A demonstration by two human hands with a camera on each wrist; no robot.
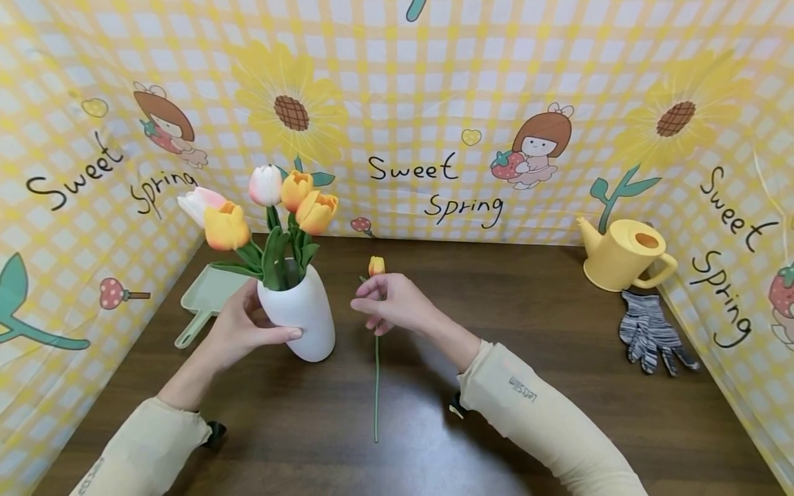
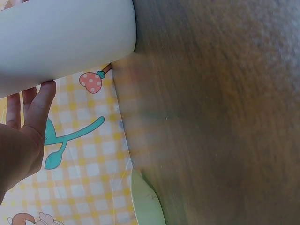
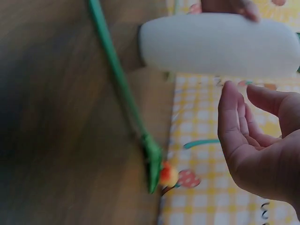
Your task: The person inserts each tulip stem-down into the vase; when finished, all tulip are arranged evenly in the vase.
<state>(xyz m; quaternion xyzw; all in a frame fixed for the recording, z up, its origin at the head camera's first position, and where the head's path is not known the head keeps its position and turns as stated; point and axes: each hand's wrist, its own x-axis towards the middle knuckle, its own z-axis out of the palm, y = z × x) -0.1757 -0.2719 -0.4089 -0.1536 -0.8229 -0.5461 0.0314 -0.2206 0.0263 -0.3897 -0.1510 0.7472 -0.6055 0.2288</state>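
Observation:
My left hand [image 1: 236, 327] grips a white vase [image 1: 310, 317] by its side, thumb across the front and fingers round the back. Several artificial tulips [image 1: 273, 258], some orange-yellow and some pale pink-white, stand in the vase with green leaves at its mouth. To the right of it, a single orange-yellow tulip [image 1: 376, 386] lies on the table, its long green stem pointing toward me. Above that stem is my right hand [image 1: 397, 303], fingers loosely bent and nothing between them. In the right wrist view the right hand [image 3: 262, 145] appears apart from both tulip and vase.
A pale green dustpan [image 1: 211, 296] lies behind my left hand. At the back right of the dark wooden table [image 1: 496, 331] stands a yellow watering can [image 1: 620, 255], with a grey striped glove [image 1: 651, 331] in front of it. Checked cloth [image 1: 397, 103] walls enclose the table.

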